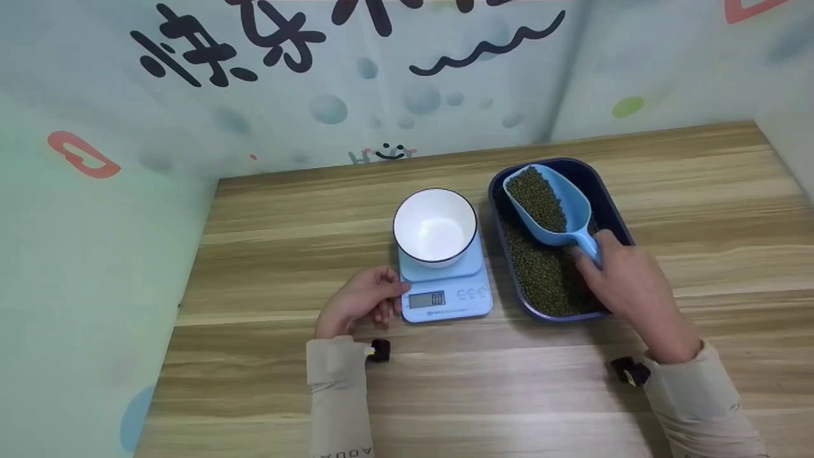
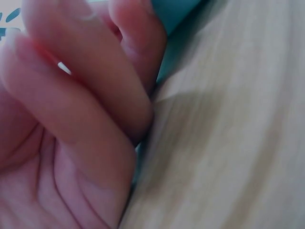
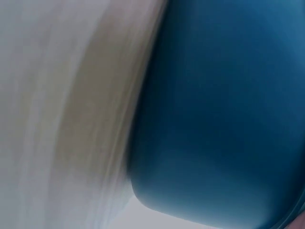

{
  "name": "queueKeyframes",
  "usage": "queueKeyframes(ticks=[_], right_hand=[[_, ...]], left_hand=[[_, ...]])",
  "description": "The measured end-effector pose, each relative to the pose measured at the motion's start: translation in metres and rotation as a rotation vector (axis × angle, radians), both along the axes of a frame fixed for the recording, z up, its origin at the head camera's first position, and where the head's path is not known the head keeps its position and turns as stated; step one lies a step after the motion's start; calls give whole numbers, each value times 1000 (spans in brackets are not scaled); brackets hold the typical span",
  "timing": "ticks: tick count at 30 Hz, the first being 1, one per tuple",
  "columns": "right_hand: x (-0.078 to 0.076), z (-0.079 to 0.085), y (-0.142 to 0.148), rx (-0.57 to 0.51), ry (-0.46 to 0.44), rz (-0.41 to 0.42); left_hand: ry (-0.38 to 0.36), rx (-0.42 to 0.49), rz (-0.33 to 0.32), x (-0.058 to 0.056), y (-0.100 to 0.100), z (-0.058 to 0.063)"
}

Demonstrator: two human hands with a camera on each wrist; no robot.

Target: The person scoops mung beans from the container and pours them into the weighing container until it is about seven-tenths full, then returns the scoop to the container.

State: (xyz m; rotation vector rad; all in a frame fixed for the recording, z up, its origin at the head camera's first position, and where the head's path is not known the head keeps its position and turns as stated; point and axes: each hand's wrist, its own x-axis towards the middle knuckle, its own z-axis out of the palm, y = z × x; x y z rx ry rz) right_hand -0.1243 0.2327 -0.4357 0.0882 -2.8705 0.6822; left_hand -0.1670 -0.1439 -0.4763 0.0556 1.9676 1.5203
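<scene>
My right hand (image 1: 626,280) grips the handle of a light blue scoop (image 1: 575,197). Small green beans, like mung beans (image 1: 534,197), fill part of the scoop. It is over a dark blue tub (image 1: 607,207) that holds more of these beans. My left hand (image 1: 365,296) holds the left edge of a blue kitchen scale (image 1: 448,299), thumb on its top and fingers curled beside it. In the left wrist view the curled fingers (image 2: 90,95) rest by the tabletop. A white bowl with a dark rim (image 1: 435,226) stands on the scale, whose display reads 0.0.
The wood-grain table (image 1: 273,254) ends at a printed cloth backdrop (image 1: 267,121) with dark lettering. In the right wrist view, the tub's outer wall (image 3: 219,119) fills the right side and hides the scoop.
</scene>
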Motion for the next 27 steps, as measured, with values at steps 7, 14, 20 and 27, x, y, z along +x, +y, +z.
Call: queueKeyframes(ticks=[7, 14, 20, 27], right_hand=[[1, 1, 0, -13, -1, 1], [1, 0, 0, -12, 23, 3], [2, 0, 0, -18, 2, 10], [2, -1, 0, -7, 22, 12]], left_hand=[[-18, 10, 12, 1, 0, 1], [-55, 21, 20, 1, -1, 1], [-40, 4, 20, 1, -2, 1], [-27, 6, 20, 1, 0, -1]])
